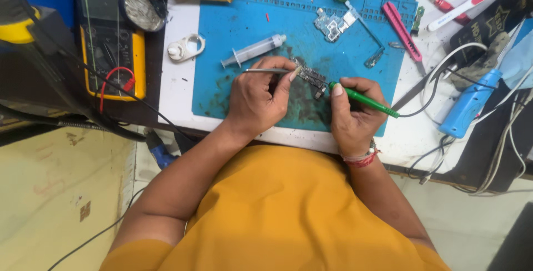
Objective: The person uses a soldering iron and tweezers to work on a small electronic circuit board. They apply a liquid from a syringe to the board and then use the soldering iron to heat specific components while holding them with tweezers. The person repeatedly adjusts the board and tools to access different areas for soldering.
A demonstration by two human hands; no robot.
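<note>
circuit board (311, 76) on mat (244, 26), between hands

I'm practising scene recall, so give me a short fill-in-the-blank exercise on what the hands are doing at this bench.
1. The left hand holds ____ over the circuit board.
2. The right hand grips a soldering iron whose handle is ____.
3. The board lies on a ____ mat.
4. A syringe lies on the mat, ____ the left hand.

Missing words: tweezers; green; blue; beyond
</note>
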